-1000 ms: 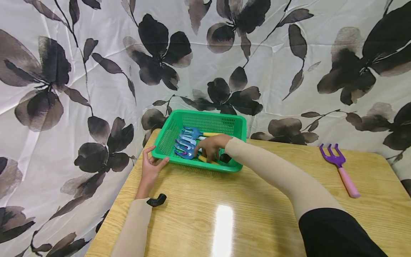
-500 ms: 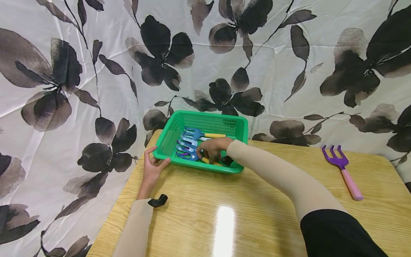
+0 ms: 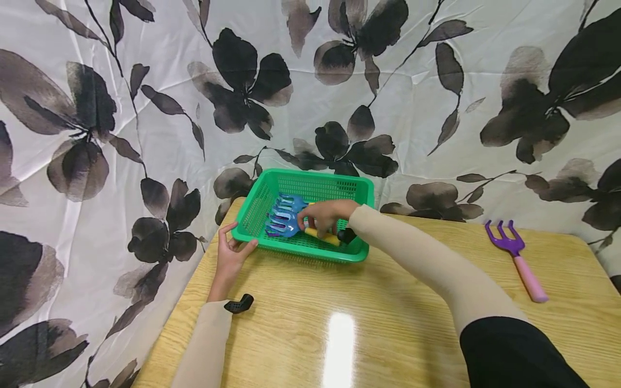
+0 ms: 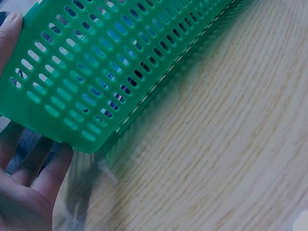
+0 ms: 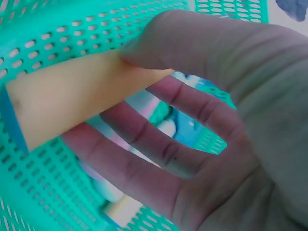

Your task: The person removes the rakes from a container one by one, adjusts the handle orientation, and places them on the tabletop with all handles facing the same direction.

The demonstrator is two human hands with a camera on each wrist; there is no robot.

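Holding a yellow-handled blue fork (image 3: 292,226) in the right hand (image 3: 326,214), inside the green basket (image 3: 310,253), perhaps touching the other forks (image 3: 293,202). Gripping the basket's near left corner with the left hand (image 3: 230,260), well left of a pink-handled purple fork (image 3: 516,255) on the worktop (image 3: 388,323).

Table (image 3: 388,323), yellowish wood-grain top, glossy, far right corner rounded, hanging cloth (image 3: 301,116), white with black and grey-brown floral print, lightly creased, behind the table and along its left side, light reflection (image 3: 338,350), white, elongated, on the table's near part.
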